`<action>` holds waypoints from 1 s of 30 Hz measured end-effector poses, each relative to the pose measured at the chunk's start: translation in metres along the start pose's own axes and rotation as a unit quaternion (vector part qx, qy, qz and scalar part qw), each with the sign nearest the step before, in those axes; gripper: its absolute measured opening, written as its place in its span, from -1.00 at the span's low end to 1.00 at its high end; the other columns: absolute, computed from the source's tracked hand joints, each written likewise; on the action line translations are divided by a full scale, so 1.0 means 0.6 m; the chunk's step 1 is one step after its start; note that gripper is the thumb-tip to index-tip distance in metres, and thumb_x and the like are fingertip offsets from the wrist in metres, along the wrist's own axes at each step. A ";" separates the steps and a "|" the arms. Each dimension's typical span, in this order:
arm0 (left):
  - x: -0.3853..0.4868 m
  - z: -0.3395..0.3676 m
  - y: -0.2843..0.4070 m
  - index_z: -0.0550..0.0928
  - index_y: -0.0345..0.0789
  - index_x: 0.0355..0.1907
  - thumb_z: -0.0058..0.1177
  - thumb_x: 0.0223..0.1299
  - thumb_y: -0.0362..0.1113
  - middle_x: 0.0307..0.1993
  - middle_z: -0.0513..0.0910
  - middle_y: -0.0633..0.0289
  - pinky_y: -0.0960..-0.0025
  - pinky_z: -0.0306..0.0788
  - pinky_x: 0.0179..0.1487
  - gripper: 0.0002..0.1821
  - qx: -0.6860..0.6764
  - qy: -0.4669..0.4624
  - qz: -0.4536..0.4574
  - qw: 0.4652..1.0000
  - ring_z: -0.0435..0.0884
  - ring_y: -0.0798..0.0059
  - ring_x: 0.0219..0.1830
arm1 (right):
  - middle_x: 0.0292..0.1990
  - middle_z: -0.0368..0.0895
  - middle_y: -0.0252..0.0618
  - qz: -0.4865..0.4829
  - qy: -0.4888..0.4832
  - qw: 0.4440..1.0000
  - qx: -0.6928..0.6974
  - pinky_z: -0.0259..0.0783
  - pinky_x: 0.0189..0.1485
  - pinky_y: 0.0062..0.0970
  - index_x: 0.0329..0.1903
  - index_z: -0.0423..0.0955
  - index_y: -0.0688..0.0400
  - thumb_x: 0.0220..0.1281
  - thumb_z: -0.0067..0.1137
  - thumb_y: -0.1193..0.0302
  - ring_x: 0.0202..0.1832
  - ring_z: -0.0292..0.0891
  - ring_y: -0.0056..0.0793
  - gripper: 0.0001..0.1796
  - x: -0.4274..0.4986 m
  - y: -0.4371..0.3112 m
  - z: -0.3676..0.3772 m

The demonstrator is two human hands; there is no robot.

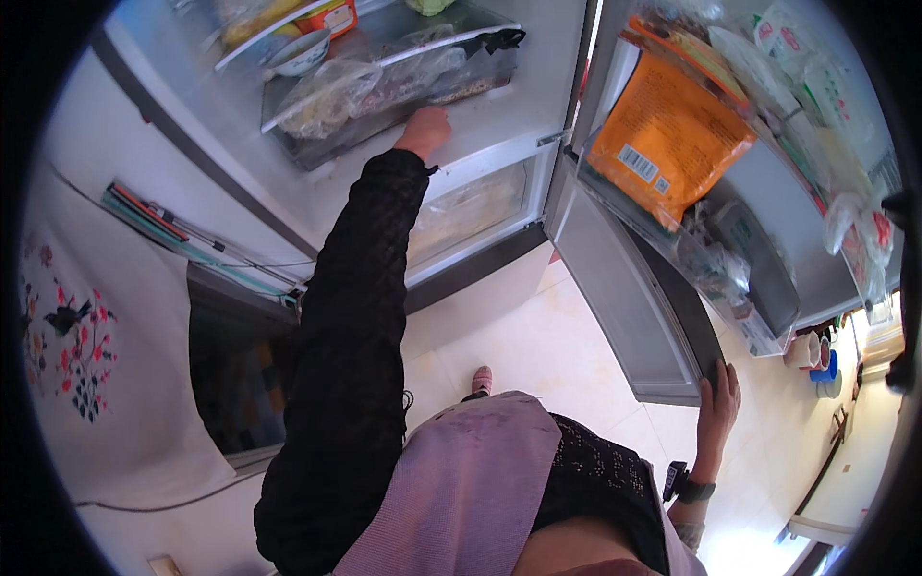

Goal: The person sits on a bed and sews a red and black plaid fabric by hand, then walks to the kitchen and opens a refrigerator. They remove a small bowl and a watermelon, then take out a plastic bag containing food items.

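Note:
An open refrigerator stands before me. My left hand [426, 131], at the end of a black sleeve, is curled at the front of a clear drawer [338, 147] low in the upper compartment. Its fingertips are hidden, so I cannot tell whether it grips the drawer. Knotted plastic bags of food [331, 97] fill the drawer. Down at the right, my right hand [720, 392] wraps its fingers over the free edge of the lower door [634, 309], which is swung open. Behind that door's hinge side is the lower compartment [472, 209], with a translucent drawer front.
The upper door [763, 216] hangs open at the right, its shelves holding an orange packet [666, 137], a grey container [753, 252] and several bags. A patterned bowl [301, 54] sits on a shelf. An embroidered cloth [108, 345] hangs at left; cups [814, 353] stand at right.

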State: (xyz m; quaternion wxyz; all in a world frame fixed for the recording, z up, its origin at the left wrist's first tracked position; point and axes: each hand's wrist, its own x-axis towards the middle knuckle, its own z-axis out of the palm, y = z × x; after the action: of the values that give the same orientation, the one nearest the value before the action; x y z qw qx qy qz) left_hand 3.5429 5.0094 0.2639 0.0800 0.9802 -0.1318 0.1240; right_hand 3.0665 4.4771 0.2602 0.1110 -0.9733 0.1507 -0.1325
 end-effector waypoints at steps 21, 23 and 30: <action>-0.108 -0.087 -0.049 0.56 -0.49 -0.04 0.06 0.26 -0.55 -0.07 0.61 0.05 0.31 0.55 0.21 -0.78 -0.808 -0.042 -0.188 0.557 0.62 0.22 0.02 | 0.38 0.24 0.06 0.091 0.147 0.985 0.030 0.11 0.43 -0.12 0.32 0.36 0.15 0.44 0.03 0.32 0.45 0.09 0.00 -0.55 -0.015 0.063 0.076; -0.131 -0.087 -0.045 0.54 -0.52 -0.01 0.04 0.28 -0.55 -0.04 0.59 0.00 0.29 0.54 0.24 -0.76 -0.850 -0.007 -0.194 0.489 0.60 0.18 0.05 | 0.38 0.24 0.06 0.084 0.140 0.986 0.034 0.12 0.42 -0.13 0.31 0.37 0.15 0.45 0.02 0.31 0.44 0.09 0.00 -0.55 -0.009 0.072 0.074; -0.209 -0.104 0.028 0.43 -0.66 0.07 -0.04 0.39 -0.44 0.11 0.45 -0.19 0.11 0.39 0.37 -0.67 -0.929 0.063 -0.209 0.299 0.44 0.03 0.22 | 0.36 0.28 0.02 0.044 0.132 0.988 0.068 0.19 0.38 -0.17 0.30 0.38 0.17 0.45 0.02 0.33 0.40 0.20 -0.07 -0.57 -0.025 0.092 0.057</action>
State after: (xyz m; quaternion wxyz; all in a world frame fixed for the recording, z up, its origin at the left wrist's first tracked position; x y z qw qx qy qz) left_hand 3.4073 5.0352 0.2925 0.9688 0.2381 0.0556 -0.0407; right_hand 3.0482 4.4366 0.2107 0.1621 -0.9301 0.1969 -0.2645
